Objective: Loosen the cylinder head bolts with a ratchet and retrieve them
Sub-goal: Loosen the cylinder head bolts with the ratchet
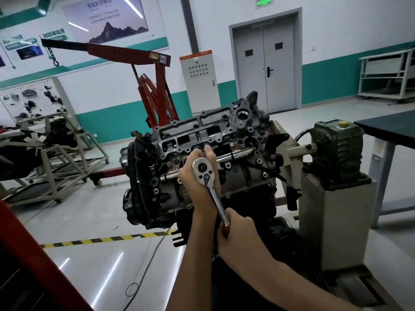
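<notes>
The steel ratchet (210, 187), rigid, smooth and probably slippery, stood on the engine (224, 140), its head cupped by the closed left hand (197, 176), while the right hand (238, 232) below gripped its red handle, the best leverage point.

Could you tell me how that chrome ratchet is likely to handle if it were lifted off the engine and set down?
The ratchet looks like solid polished metal, so probably stiff and heavy for its size. Its chrome shaft may be slippery; the right hand holds the dark red grip instead. The round head under the left hand looks flat-faced, so it should lie still rather than roll.
</notes>
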